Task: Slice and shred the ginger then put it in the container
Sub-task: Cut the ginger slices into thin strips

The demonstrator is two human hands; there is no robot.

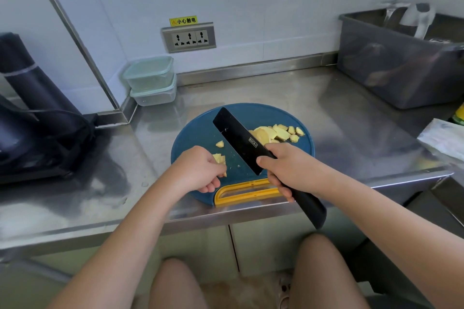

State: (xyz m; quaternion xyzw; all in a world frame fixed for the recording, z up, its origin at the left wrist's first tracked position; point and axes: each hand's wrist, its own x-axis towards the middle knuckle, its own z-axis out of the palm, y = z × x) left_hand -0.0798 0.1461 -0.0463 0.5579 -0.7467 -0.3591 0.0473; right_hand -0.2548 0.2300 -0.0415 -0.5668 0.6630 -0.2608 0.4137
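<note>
On the board (198,130), at the front edge of the table (351,113): slicing stage, judged partly done. Your right hand (288,170) grips the knife (238,138) at the handle, thumb up against the blade's heel. The blade points away to the upper left; whether its edge touches the board cannot be told. Your left hand (198,170) is curled round a small ginger piece (219,159).

Step in hand, as judged: set that piece for the next cut. Lay it flat side down so it cannot roll. Keep your knuckles forward with the fingertips behind them, and bring the blade square to the piece before pressing. The piece is small — use short strokes, since there is little margin for the fingers.

Position: the held piece sits just left of the blade, near its heel. One loose chip (220,144) lies just beyond your left hand. The slices (276,133) are heaped right of the blade, beyond your right hand, partly hidden by the knife. None looks shredded yet. The containers (150,80) — two, stacked, lidded — stand well apart at the back left corner.
</note>
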